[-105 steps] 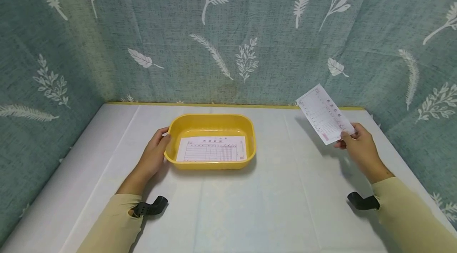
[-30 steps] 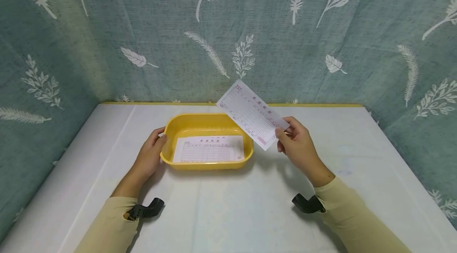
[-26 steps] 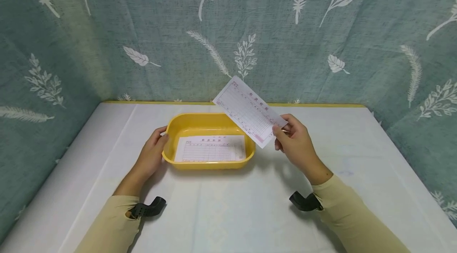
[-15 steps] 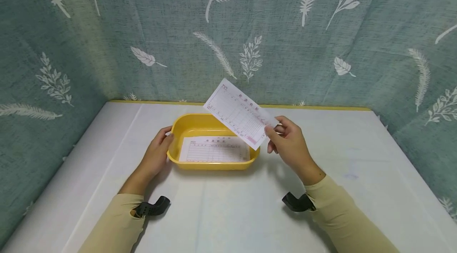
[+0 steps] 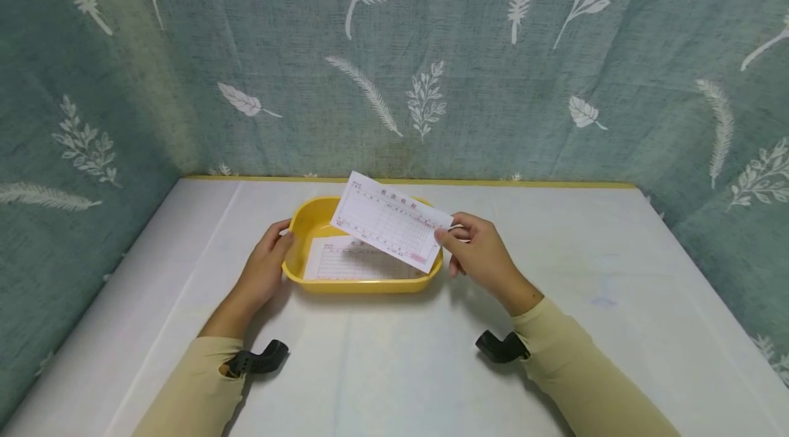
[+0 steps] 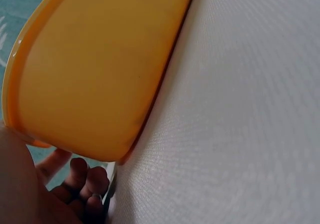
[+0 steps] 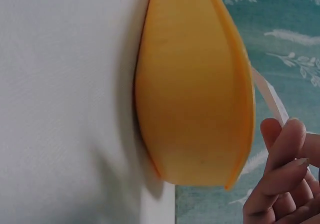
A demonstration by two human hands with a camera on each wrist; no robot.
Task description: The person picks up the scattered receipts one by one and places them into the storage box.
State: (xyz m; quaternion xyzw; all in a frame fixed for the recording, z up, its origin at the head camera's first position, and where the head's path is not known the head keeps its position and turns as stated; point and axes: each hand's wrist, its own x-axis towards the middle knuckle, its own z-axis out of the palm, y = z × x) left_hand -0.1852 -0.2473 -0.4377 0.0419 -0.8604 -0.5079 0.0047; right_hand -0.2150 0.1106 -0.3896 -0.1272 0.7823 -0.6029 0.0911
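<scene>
A yellow plastic basin (image 5: pixel 364 286) stands on the table, with a printed receipt slip (image 5: pixel 327 261) lying inside. My left hand (image 5: pixel 265 266) grips the basin's left end, thumb at the rim and fingers outside; the left wrist view shows those fingers under the basin's wall (image 6: pixel 95 73). Between thumb and fingers, my right hand (image 5: pixel 483 255) pinches the right end of another white receipt slip (image 5: pixel 391 221). That slip slants over the basin's right part, covering some of the lower slip. In the right wrist view the held slip (image 7: pixel 270 96) shows edge-on beyond the basin's rim.
A white cloth (image 5: pixel 394 361) covers the table. Green leaf-patterned fabric (image 5: pixel 277 46) rises behind and on both sides, with a yellow strip (image 5: pixel 524 183) along the back edge. Black wrist mounts (image 5: pixel 261 358) sit on both sleeves.
My right hand has carried its receipt slip from the right side leftward to over the basin, lately lowering it and turning it flatter. The left hand has stayed at the basin.
</scene>
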